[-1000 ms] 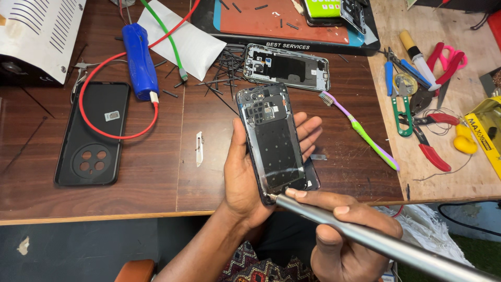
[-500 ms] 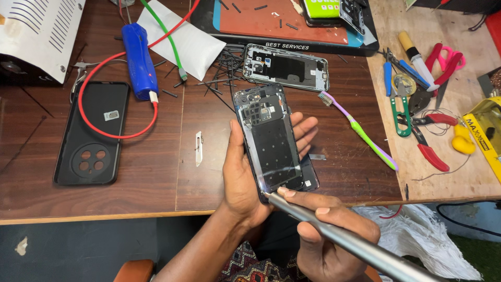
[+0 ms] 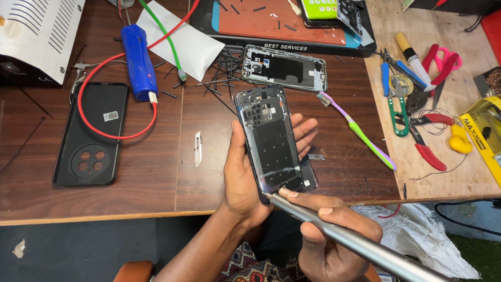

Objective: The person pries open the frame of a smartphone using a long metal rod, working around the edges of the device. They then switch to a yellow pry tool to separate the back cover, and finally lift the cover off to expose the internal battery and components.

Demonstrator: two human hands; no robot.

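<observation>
While cradled in the left hand (image 3: 245,180), the opened phone (image 3: 271,143) sits above the near table edge (image 3: 104,215).
Thin, stiff, fragile inside: best held by its side rails. Right hand (image 3: 329,235) fingers close around a metal screwdriver (image 3: 355,244), tip at the phone's near corner.

Dark wooden table (image 3: 156,177), blue-grey floor (image 3: 62,250)

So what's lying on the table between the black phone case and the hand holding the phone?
In the head view, a small metal blade lies between the case and the left hand.
</observation>
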